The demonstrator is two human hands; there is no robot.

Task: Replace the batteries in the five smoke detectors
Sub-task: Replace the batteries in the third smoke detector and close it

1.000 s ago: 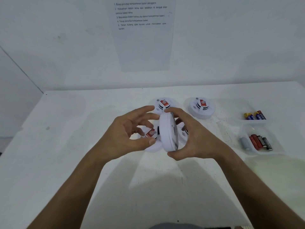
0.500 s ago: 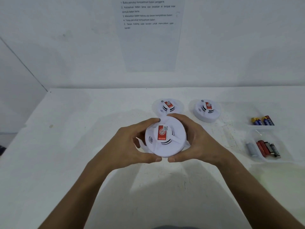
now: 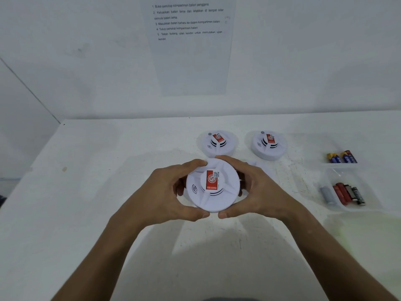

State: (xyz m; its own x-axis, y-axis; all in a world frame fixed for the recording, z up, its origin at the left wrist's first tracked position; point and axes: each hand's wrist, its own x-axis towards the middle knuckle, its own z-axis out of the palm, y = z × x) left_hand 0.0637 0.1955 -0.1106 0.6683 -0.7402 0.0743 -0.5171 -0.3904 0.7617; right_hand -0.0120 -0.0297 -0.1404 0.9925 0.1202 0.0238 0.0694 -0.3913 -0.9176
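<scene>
A round white smoke detector point(image 3: 213, 187) with a red label faces up at me above the table. My left hand point(image 3: 171, 192) grips its left rim, thumb near and fingers far. On the opposite rim, my right hand point(image 3: 253, 192) grips in the same way. Two more white detectors stand behind, one point(image 3: 218, 143) at centre and one point(image 3: 269, 144) to its right. Parts of other white detectors show under my hands, mostly hidden. A clear tray point(image 3: 338, 165) at the right holds blue-and-yellow batteries point(image 3: 341, 157). A nearer clear tray point(image 3: 368, 205) holds several red, grey and black batteries point(image 3: 344, 193).
The white table point(image 3: 86, 192) meets a white wall at the back. A printed instruction sheet point(image 3: 191, 44) is stuck on that wall. The table's left edge runs diagonally toward the near left.
The detector has turned from edge-on to label-side up between my hands. Both hands now hold it by the rim, a little lower.
</scene>
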